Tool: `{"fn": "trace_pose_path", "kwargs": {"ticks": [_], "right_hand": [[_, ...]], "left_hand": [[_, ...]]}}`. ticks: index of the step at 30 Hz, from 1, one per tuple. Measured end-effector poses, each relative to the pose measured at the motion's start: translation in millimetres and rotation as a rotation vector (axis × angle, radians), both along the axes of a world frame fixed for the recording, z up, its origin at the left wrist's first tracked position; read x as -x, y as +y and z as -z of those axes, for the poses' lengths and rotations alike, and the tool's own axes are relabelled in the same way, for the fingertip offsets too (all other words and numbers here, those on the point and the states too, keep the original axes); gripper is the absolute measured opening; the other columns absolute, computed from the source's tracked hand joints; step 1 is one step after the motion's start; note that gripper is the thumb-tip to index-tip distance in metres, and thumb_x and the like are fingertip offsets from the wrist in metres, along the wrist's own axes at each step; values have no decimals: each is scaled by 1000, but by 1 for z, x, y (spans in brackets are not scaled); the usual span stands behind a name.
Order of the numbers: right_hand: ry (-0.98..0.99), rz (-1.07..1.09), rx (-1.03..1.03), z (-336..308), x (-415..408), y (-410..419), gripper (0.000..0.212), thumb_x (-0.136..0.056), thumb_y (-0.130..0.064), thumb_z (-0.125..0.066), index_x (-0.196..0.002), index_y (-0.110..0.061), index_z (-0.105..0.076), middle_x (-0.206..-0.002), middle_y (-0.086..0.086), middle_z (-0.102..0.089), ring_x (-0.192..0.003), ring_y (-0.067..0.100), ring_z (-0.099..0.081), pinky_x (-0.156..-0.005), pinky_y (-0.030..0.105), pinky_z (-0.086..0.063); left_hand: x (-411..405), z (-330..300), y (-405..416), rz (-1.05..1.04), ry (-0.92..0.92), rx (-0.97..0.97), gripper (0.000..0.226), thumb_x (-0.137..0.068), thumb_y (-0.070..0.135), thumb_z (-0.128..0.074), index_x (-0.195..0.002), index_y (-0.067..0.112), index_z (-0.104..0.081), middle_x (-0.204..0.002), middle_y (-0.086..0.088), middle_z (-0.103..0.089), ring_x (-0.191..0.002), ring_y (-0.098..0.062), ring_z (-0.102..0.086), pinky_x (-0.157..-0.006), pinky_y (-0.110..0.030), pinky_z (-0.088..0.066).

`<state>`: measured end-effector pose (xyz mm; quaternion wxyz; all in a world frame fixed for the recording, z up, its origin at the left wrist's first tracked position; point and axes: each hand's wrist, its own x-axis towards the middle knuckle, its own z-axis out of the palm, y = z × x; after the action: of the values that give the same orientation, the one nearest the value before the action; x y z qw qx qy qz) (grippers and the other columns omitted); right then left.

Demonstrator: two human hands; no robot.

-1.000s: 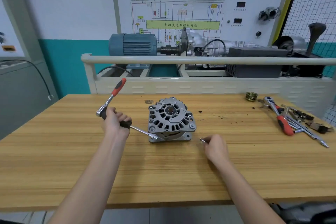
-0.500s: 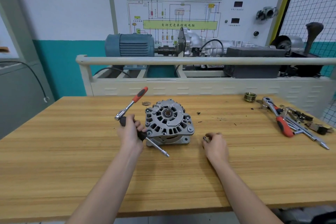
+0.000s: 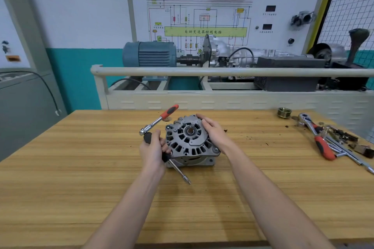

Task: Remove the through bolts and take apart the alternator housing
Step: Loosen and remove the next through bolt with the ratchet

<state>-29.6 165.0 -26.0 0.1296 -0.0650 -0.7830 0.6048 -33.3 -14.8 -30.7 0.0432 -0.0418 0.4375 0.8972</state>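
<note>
Alternator: the alternator sits on the wooden table, near its middle.
Left hand: the left hand grips a black-handled driver against the housing's left side; a ratchet juts up behind it.
Right hand: the right hand grasps the housing's upper right rim.
Writing: the green label on the wall board carries Chinese characters, perhaps "自动变速器控制电脑".
Loose tools: a tool pile lies at the table's right.

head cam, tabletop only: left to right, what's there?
ratchet with red grip → left hand holding black-handled driver → alternator → right hand → grooved pulley → pile of wrenches
</note>
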Motion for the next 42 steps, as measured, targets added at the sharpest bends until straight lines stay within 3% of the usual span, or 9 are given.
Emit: {"fn": "trace_pose_path", "kwargs": {"ticks": [9,13,17,21,25,30,34,38,42], "right_hand": [[-17,17,11,1,-9,3,41,-106,-33,-25,-138,-28,-51,-137,-2,-54,-89,-12,-51,-62,3,-43],[3,27,-24,4,-14,5,43,-105,-36,-23,-137,-31,-52,-140,-8,-52,-117,3,-51,-97,21,-41],[-4,37,2,3,-18,3,34,-104,-37,-29,-112,-55,-56,-107,-23,-57,-79,-22,-56,-63,4,-44],[22,57,12,4,-17,5,48,-101,-30,-20,-96,-55,-60,-140,-5,-53,-129,9,-45,-110,30,-33],[39,70,18,4,-20,3,53,-100,-28,-21,-87,-56,-64,-143,1,-51,-134,17,-42,-116,41,-29],[15,94,49,7,-17,5,45,-100,-31,-25,-99,-47,-67,-136,2,-57,-128,18,-47,-113,43,-33],[-5,112,72,7,-14,5,42,-97,-32,-29,-84,-39,-69,-91,-9,-63,-90,11,-53,-81,31,-45],[-16,134,75,7,-14,3,43,-98,-32,-29,-113,-26,-69,-123,3,-65,-116,20,-56,-103,43,-43],[-21,166,67,6,-14,5,46,-98,-31,-33,-69,-34,-69,-73,-17,-69,-82,10,-59,-72,29,-45]], "left_hand": [[-7,-65,30,-45,160,-159,34,-90,21,-57,-62,19,-40,-44,8,-31,-37,-8,-24,-37,-20,-23],[-8,-80,54,-51,223,-159,35,-87,12,-58,-58,18,-39,-42,8,-31,-36,-8,-24,-36,-20,-23],[-11,-81,77,-28,293,-80,31,-90,10,-57,-64,15,-40,-42,7,-34,-36,-8,-26,-36,-20,-24],[-14,-71,89,-34,383,-6,31,-94,10,-57,-65,13,-45,-42,10,-38,-36,-5,-30,-37,-19,-26],[-15,-67,93,-46,445,32,31,-94,6,-55,-65,12,-46,-43,12,-40,-40,-5,-32,-42,-21,-28],[-16,-67,93,-39,473,11,32,-94,6,-54,-64,13,-45,-43,12,-39,-38,-4,-32,-39,-18,-28],[-16,-67,97,-38,503,41,32,-94,6,-54,-64,14,-47,-43,11,-40,-39,-5,-33,-40,-21,-29],[-15,-65,101,-28,539,91,32,-93,5,-55,-63,13,-47,-44,11,-41,-42,-7,-34,-45,-25,-28],[-14,-66,101,86,594,143,32,-94,4,-53,-64,11,-46,-44,12,-40,-40,-6,-33,-41,-21,-27]]}}
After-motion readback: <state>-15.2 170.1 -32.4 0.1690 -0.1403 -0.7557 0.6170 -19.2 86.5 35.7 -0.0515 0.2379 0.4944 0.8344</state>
